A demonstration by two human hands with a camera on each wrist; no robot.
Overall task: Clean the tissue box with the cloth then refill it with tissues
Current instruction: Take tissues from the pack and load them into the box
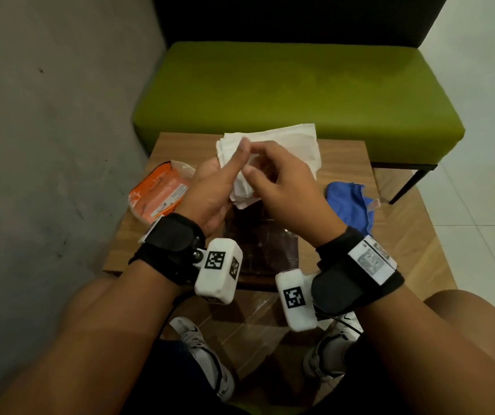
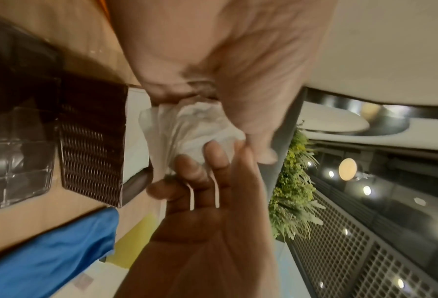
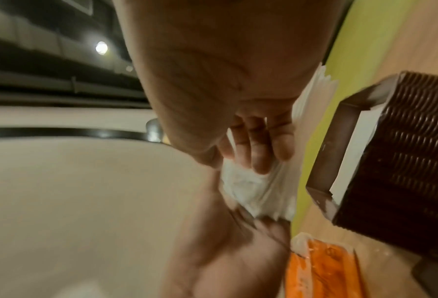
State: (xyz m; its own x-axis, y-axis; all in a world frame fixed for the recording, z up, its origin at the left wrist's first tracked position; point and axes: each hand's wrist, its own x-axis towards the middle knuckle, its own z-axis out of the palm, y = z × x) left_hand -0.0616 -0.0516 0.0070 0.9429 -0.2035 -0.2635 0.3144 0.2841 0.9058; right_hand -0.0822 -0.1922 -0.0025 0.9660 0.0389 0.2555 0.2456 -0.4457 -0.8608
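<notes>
both hands are up in the middle of the head view, sharing a thick stack of white folded paper tissues (image 1: pixel 270 151). the left hand (image 1: pixel 210 190) has its fingers wrapped round the lower left end of the stack, thumb pointing up along the front. the right hand (image 1: pixel 285 184) comes in from the right with its fingers curled onto the same end, thumb and fingertips pinching the tissue edges. the left wrist view shows the bunched tissue squeezed between both sets of fingers.

the dark brown woven tissue box (image 1: pixel 258 235) sits on the light wooden table (image 1: pixel 396 244) just below the hands, centre of the head view, mostly hidden by them. in the right wrist view it shows at the right edge (image 3: pixel 404 161), open end facing the camera, with something white inside. can't tell how full it is. a clear plastic piece (image 2: pixel 16 161), maybe the lid, lies beside the box at the left of the left wrist view.

the orange plastic tissue packet (image 1: pixel 159 196) lies torn open at the left side of the table. the crumpled blue cloth (image 1: pixel 351 205) lies at the right side, well apart from both hands. the green cushioned bench (image 1: pixel 300 91) fills the upper part of the frame behind the table.
</notes>
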